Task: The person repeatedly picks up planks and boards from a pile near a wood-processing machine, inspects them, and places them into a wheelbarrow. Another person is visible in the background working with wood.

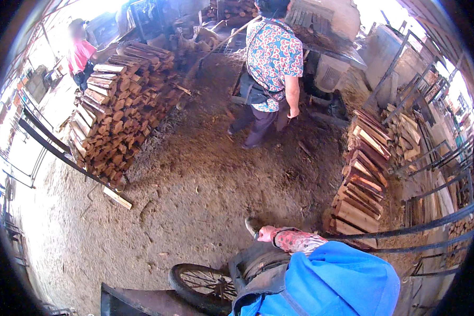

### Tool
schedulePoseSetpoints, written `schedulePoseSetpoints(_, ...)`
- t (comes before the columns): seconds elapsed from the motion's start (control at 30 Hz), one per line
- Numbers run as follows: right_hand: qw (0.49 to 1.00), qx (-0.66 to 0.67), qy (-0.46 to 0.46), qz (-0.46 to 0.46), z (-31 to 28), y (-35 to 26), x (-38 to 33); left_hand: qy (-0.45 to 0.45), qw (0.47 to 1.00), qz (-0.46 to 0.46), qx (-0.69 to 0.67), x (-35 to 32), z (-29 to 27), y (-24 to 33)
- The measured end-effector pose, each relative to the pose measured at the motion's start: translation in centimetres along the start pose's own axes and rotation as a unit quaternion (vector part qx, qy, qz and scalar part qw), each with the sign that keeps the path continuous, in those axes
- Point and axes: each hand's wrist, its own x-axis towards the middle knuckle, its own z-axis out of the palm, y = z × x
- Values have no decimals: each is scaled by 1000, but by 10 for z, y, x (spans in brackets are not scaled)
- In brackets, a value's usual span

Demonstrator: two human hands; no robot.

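Observation:
From the lower edge comes my right arm, in a bright blue garment with a red-and-white patterned sleeve below it. My right hand (266, 233) looks closed, its fingers curled down beside a dark, pale-edged rounded piece (252, 227); what they hold I cannot make out. Below the hand lies a dark bulky form (260, 263), partly covered by the blue garment. Beside it stands a spoked wheel (204, 287) with a black tyre, and a dark metal panel (142, 303) sits at the bottom edge. My left hand is out of view.
A tall stack of split firewood (124, 108) stands at the left, a lower row of split logs (361, 184) at the right. A person in a patterned shirt (274, 63) stands ahead; another in pink (80, 55) is far left. Metal rails (432, 224) cross the right. Dirt floor (195, 195) lies between.

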Motion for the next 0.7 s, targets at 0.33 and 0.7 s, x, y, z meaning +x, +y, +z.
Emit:
schedulePoseSetpoints(0.33, 998, 59, 15, 21, 42, 18, -32, -123, 927, -168, -312, 9, -20, 19)
schedulePoseSetpoints(0.7, 996, 84, 32, 24, 44, 16, -38, -76, 787, -343, -508, -12, -161, 52)
